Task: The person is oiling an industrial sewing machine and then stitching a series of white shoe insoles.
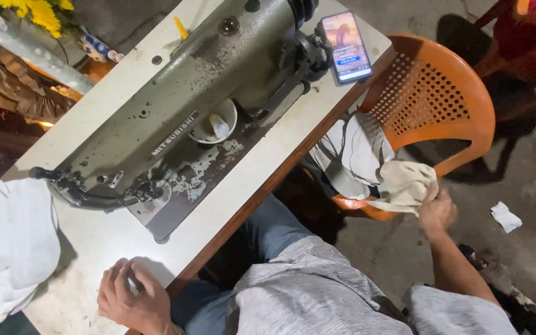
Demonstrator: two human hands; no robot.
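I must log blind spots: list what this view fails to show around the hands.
- Left hand: fingers curled on the table, anything beneath them hidden.
- Right hand: its grip is buried in the beige cloth.
- White fabric: cut off by the left edge.
- Needle area of the sewing machine: too small.

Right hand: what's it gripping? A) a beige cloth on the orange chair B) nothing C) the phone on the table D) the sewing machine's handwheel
A: the right hand is closed on the beige cloth lying on the orange chair, well away from the phone and the sewing machine.
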